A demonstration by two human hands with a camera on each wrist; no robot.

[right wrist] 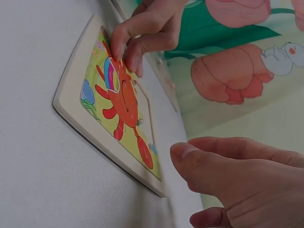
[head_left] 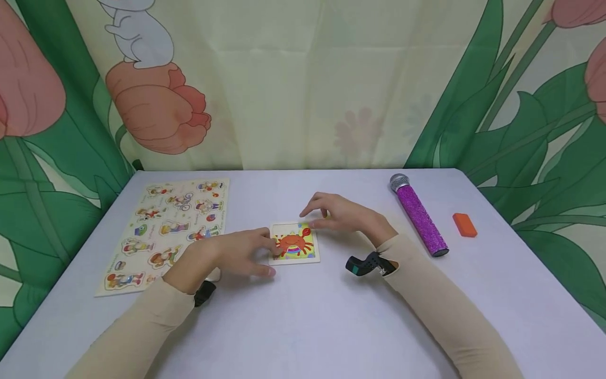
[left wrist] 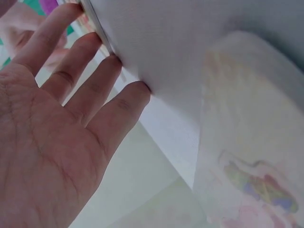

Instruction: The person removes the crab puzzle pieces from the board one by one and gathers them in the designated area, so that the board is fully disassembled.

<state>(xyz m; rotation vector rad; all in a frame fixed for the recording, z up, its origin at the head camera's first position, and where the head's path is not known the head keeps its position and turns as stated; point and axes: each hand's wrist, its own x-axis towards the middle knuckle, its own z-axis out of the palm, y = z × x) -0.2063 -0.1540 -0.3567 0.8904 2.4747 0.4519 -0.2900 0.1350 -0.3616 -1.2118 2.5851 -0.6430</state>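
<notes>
A small square crab jigsaw puzzle (head_left: 295, 243) in a pale wooden frame lies flat on the white table, its red crab on a yellow-green ground. In the right wrist view, a pale bare patch shows along one side of the puzzle picture (right wrist: 124, 102). My left hand (head_left: 243, 252) rests its fingertips on the puzzle's left part; the left wrist view shows the palm (left wrist: 52, 137) and spread fingers. Above the puzzle's upper right corner is my right hand (head_left: 343, 213), fingers loosely bent and holding nothing. Its thumb and fingers (right wrist: 237, 166) stand apart from the frame in the right wrist view.
To the left lies a large picture board (head_left: 163, 229) with several figure pieces, partly behind my left hand. A purple glitter microphone (head_left: 421, 218) and an orange block (head_left: 465, 225) lie on the right. Behind the table hangs a printed curtain (head_left: 293, 95).
</notes>
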